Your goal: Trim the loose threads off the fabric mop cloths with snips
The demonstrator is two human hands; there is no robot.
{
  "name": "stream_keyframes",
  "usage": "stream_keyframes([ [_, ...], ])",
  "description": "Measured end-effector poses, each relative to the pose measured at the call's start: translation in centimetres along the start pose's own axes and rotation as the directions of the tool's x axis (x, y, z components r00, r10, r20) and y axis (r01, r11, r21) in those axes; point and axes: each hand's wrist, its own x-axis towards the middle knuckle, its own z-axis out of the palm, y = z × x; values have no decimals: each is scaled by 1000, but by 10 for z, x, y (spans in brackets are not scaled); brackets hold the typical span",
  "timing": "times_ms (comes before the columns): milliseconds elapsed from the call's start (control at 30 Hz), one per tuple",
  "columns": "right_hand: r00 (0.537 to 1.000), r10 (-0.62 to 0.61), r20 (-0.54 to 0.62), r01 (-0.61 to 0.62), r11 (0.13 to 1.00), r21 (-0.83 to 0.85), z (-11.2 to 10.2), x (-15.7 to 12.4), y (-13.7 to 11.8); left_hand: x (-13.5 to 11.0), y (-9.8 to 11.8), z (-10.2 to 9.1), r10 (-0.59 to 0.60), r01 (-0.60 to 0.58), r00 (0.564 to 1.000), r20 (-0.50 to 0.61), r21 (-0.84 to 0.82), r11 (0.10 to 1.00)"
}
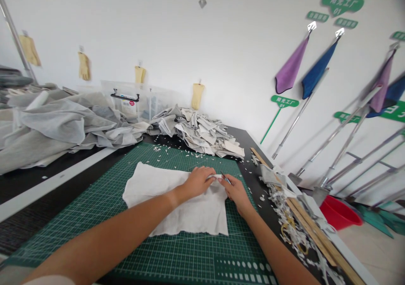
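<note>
A white cloth piece (177,198) lies flat on the green cutting mat (133,251). My left hand (198,180) rests on the cloth's far right corner, fingers curled and pinching its edge. My right hand (234,190) is right beside it, closed round a thin pen-like tool (225,178) whose tip touches the same corner. Both forearms reach in from the bottom of the view.
A heap of cut grey-white fabric pieces (202,133) sits at the mat's far edge, larger grey cloth (57,125) piles at left with clear plastic bins (133,99) behind. A wooden ruler (303,217), scraps and scissors (289,232) lie along the right table edge. A red basin (340,213) stands on the floor.
</note>
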Motion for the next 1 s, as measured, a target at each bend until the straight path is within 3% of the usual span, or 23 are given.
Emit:
stream_keyframes([
  [233,999,-31,-43,29,999,-45,2,1,5,-3,7,-5,27,-25,999,-22,88,996],
  [533,979,-189,-74,178,975,-135,-1,3,8,1,3,-2,-7,7,1000,19,-39,999],
  [767,999,-28,-25,27,999,-46,0,0,4,0,5,-5,29,-29,999,-27,2,1000],
  [1000,979,-176,-101,163,979,-119,0,4,8,2,2,-1,-21,21,1000,14,-35,999],
])
